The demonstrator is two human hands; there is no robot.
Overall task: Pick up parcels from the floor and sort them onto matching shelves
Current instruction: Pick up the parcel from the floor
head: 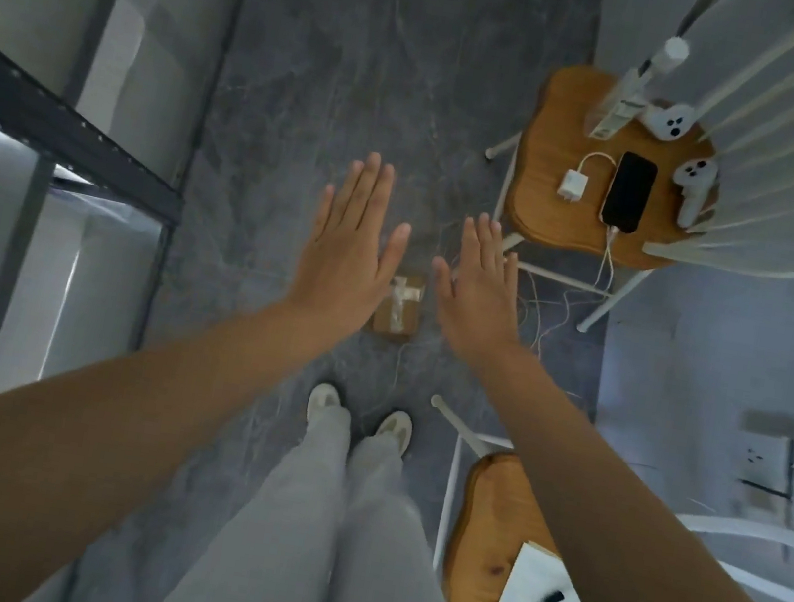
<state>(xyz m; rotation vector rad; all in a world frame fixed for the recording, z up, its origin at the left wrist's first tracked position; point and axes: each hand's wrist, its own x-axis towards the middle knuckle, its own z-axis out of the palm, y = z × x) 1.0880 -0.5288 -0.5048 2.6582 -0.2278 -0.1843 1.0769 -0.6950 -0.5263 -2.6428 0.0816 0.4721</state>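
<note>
Plainly stood upright above the small brown cardboard parcel crossed with pale tape (pixel 398 306), seen lying on the dark grey marbled floor (pixel 345 58) a little ahead of the pale shoes (pixel 324 401) and, in the head view, between the two outstretched hands. Held the left hand (pixel 349 246) flat and spread wide, fingers together, back toward the camera, with nothing in it. Held the right hand (pixel 477 287) the same way, flat and empty, thumb turned inward. Touched the parcel with neither hand; hovered well above it, as far as could be judged through a wide lens. Looked like the reaching step of a pick-up, with the descent not yet made. Seemed best to bend the knees and bring both palms down on two opposite sides of the box, pressing inward evenly, or to take it from above with one hand, since looked small and probably light. Needed care with the thin white cables (pixel 554 315) trailing on the floor just beside the parcel on the right. Could not exclude a cable caught under the box, so wise to lift slowly and watch for a snag reaching the black phone (pixel 629 192) on the round wooden chair seat (pixel 557 196). Could not make out any label from here. Saw the dark metal shelf frame (pixel 63 128) at the left, near enough for a turn of the body afterward; could not choose the matching level from this view.
</note>
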